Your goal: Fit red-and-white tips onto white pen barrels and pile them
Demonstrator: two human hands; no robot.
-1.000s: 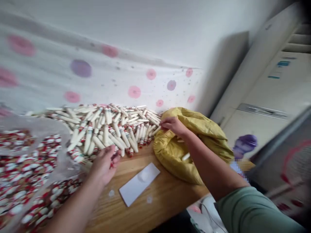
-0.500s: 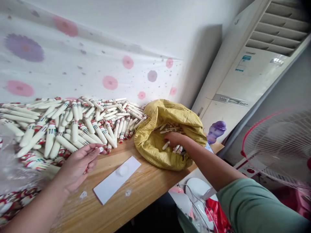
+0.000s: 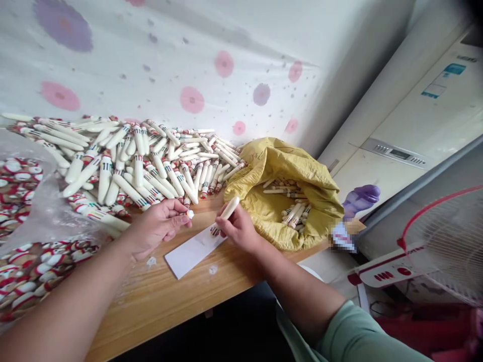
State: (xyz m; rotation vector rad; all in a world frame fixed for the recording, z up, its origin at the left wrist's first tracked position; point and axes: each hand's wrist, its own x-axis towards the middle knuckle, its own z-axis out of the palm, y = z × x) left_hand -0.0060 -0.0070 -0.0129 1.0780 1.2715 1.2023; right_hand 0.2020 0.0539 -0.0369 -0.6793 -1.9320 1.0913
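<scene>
My left hand [image 3: 162, 226] pinches a small white piece [image 3: 189, 214] between thumb and fingertips; most of it is hidden by the fingers. My right hand [image 3: 239, 226] grips a white multicolour pen [image 3: 228, 208], its plain rounded end pointing up and its coloured sliders low, over a white card [image 3: 190, 256] on the wooden table [image 3: 158, 311]. The two hands are apart. Right of my right hand stands a yellow woven bag [image 3: 256, 211], rolled open, with several loose multicolour pens [image 3: 296, 213] inside.
A big pile of multicolour pens [image 3: 139, 166] with red-and-white tops lies along the wall. Left, a clear plastic bag [image 3: 49, 196] holds small red, white and brown pieces [image 3: 18, 176]. A fan [image 3: 445, 241] and an air conditioner [image 3: 400, 136] stand at right.
My right hand has come out of the yellow bag with a pen and moved left, above the card. My left hand still pinches the small white piece. The view has shifted.
</scene>
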